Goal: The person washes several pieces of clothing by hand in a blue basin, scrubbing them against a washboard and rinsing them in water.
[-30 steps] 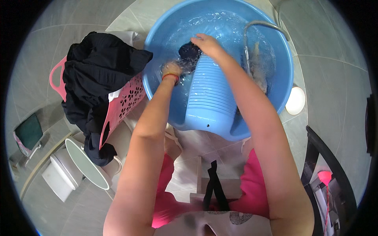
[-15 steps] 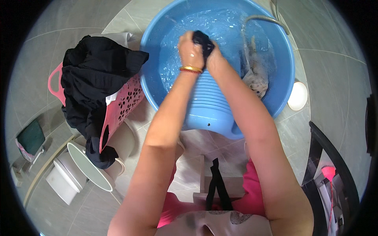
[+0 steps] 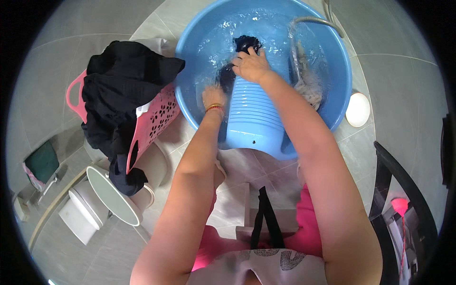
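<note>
A large blue basin [image 3: 348,80] of water holds a blue ribbed washboard [image 3: 254,114], slanting up toward me. A wet black cloth [image 3: 247,43] lies over the washboard's far end. Dark fabric also shows underwater along the board's left side. My right hand [image 3: 251,65] rests on the upper board at the cloth's near edge, fingers spread. Left of the board, my left hand [image 3: 213,97] is in the water near the dark fabric; splashing smears its fingers. A gold bangle and a red band circle that wrist.
A pink basket [image 3: 159,116] heaped with black clothes [image 3: 126,80] stands left of the basin. A metal hose [image 3: 316,20] hangs over the right rim near pale soaked fabric [image 3: 311,92]. Outside sits a white bowl [image 3: 357,109]. A white bucket [image 3: 154,164] is below the basket.
Both hands held the bunched black cloth together above the washboard. Now they have parted: the cloth lies on the far end, the left hand has dropped nearer and left into the water.
</note>
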`<state>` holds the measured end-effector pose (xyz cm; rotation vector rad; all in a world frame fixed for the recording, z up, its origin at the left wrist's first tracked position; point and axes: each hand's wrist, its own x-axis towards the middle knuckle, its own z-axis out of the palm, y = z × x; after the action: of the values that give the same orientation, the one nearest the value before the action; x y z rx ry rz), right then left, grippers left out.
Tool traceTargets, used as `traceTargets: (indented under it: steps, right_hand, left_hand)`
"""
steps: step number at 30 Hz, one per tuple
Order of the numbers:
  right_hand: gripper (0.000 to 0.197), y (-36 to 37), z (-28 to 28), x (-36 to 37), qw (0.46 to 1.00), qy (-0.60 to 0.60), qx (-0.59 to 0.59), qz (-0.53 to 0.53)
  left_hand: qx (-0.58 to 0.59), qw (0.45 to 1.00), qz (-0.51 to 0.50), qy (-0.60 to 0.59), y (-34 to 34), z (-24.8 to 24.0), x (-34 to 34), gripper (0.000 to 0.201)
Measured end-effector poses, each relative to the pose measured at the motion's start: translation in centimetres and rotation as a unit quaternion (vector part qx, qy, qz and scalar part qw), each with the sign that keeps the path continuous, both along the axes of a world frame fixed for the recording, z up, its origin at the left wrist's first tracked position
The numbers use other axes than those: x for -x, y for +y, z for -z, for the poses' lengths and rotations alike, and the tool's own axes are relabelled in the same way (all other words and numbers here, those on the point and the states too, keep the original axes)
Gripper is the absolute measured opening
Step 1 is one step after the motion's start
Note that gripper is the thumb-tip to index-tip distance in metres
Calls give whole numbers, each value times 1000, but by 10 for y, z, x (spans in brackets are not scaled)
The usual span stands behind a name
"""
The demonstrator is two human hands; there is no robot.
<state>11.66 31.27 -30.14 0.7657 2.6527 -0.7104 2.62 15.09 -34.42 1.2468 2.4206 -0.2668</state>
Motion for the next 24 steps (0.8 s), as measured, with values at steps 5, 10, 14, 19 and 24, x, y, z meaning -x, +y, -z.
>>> traceTargets:
  steps: [5, 10, 14, 19, 24]
  right_hand:
    - [35, -13, -12, -10, 1000, -15, -14, -14]
    - [36, -40, -15, -29, 999, -13, -21, -41]
    - [38, -58, -23, -42, 997, -33, -22, -62]
    - [44, -66, -19, -57, 995, 85, 40, 33]
    - [45, -40, -12, -51, 936, 268, 77, 214]
  left_hand:
    - [7, 1000, -21, -9, -27, -13, -33, 28]
    - [9, 998, -58, -38, -51, -19, -66, 28]
    - [44, 989, -110, -84, -61, -20, -82, 26]
    - [-67, 913, -342, -213, -58, -41, -68, 30]
    - [-236, 950, -190, -75, -32, -57, -67, 46]
